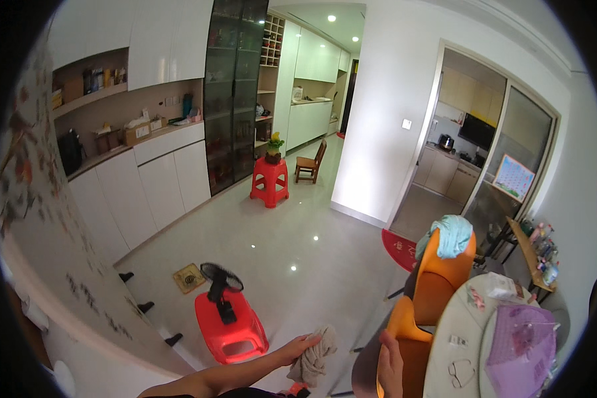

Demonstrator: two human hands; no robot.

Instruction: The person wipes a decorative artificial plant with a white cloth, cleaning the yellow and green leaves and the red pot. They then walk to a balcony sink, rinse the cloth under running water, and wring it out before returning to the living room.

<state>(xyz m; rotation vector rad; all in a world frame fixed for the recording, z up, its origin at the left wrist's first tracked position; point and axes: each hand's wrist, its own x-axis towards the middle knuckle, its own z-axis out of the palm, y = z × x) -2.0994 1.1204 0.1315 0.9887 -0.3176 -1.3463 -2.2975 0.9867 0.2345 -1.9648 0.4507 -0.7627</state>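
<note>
Gathered in my left hand [301,348] is a crumpled beige cloth [314,365], which hangs down below the fingers. My right hand [390,369] is at the lower edge of the view, in front of an orange chair [412,365]; I see nothing in it, and whether it touches the chair is unclear. Left of the cloth is a red plastic stool [239,343] with a small black fan [222,286] on top. A second orange chair [435,283] has a light-blue cloth [453,236] draped over its backrest.
To the right, a round table [440,343] bears eyeglasses [461,374] and a purple mesh food cover [520,348]. Farther off are another red stool [270,179] with a potted plant [274,148], a small wooden chair [311,164] and white cabinets [159,184]. A red mat [398,248] lies by the sliding doorway.
</note>
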